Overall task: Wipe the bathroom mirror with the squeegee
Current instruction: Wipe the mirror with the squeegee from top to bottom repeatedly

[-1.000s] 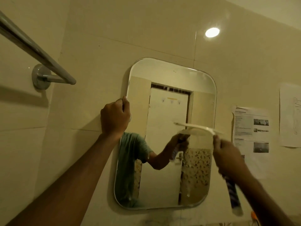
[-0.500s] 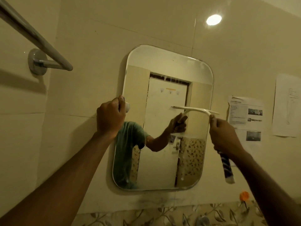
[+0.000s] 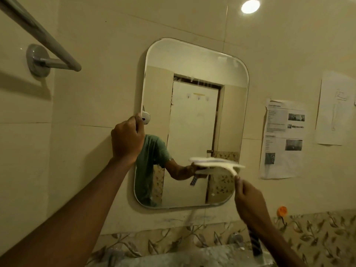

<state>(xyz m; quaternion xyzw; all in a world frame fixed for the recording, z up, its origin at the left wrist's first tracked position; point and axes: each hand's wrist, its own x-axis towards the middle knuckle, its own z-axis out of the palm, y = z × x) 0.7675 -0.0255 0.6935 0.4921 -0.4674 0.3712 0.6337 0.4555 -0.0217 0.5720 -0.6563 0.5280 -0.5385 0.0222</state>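
A rounded rectangular mirror [image 3: 194, 89] hangs on the beige tiled wall. My left hand [image 3: 126, 140] grips its left edge beside a small white clip [image 3: 145, 117]. My right hand [image 3: 248, 201] holds the squeegee's dark striped handle [image 3: 254, 245], which sticks out below the wrist. The squeegee's white blade [image 3: 217, 164] lies roughly level against the lower right part of the glass and looks blurred. The mirror reflects a person in a green shirt, the squeegee and a white door.
A metal towel bar [image 3: 38, 33] on a round mount juts out at the upper left. Printed sheets [image 3: 283, 139] are stuck to the wall right of the mirror. An orange hook [image 3: 281, 211] sits low on the right, above a leaf-patterned tile band [image 3: 173, 239].
My right hand drew the squeegee up the right side of the mirror, then down to the lower part. My left hand stayed on the left edge. The camera tilted.
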